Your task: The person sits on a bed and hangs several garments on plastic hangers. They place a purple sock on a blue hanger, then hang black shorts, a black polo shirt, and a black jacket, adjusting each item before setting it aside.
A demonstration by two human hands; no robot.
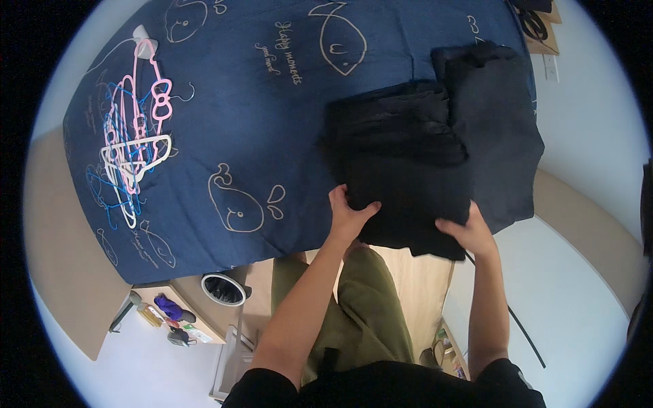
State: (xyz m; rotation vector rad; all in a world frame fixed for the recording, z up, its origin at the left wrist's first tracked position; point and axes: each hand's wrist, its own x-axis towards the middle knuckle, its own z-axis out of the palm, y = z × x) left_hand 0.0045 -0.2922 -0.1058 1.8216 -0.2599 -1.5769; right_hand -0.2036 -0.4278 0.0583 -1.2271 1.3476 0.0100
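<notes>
A black folded garment lies at the near edge of the bed, its near end hanging a little past the edge; I cannot tell what kind of clothing it is. My left hand grips its left edge, thumb on top and the other fingers mostly hidden. At the right edge, my right hand pinches the cloth the same way. Behind and to the right, a dark grey folded cloth lies on the bed, partly covered by the black garment.
The blue bed sheet has whale drawings. At the left lies a heap of pink, blue and white hangers beside a white device. Below the bed's edge stand a bin and a small table with odds and ends.
</notes>
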